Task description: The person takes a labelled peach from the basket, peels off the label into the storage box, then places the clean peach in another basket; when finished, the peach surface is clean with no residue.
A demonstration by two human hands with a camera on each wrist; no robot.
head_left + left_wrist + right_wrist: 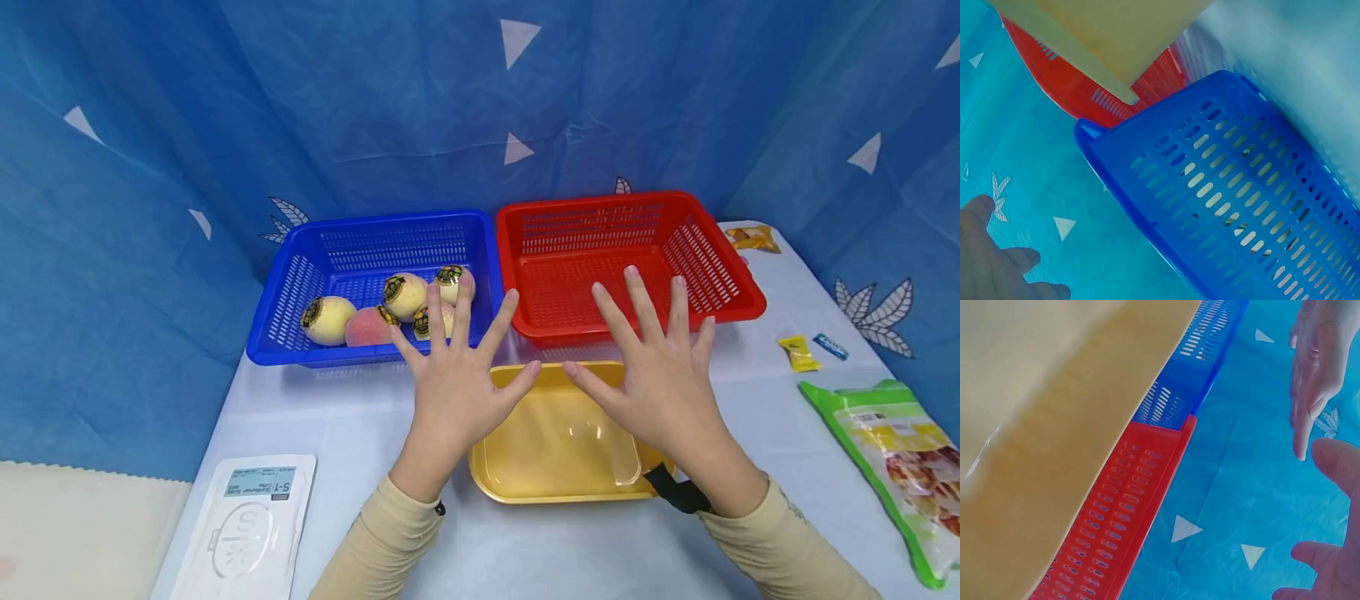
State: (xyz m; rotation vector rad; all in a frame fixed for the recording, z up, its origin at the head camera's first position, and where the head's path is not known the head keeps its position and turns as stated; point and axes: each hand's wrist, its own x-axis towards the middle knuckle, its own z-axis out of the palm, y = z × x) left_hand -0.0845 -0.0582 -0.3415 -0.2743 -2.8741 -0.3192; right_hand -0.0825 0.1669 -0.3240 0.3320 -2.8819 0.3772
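My left hand (456, 387) and right hand (663, 379) hover side by side, fingers spread wide, holding nothing. Beneath and between them lies a yellow plastic tray (551, 454). Behind the left fingertips stands a blue basket (288, 358) with several peaches (327, 321), some with dark labels; the left fingers partly cover them. A red basket (720, 300) stands beyond the right fingertips, with no contents visible. Fingers of the left hand (994, 259) show at the lower left of the left wrist view. In the right wrist view, the right hand (1338, 550) appears near the left hand (1322, 369).
A white packet (243, 529) with a blue label lies at the front left. On the right are a green-edged food bag (900, 467), a yellow wrapped sweet (798, 354), a small blue packet (831, 347) and an orange-brown packet (753, 239). Blue curtain (420, 100) hangs behind the table.
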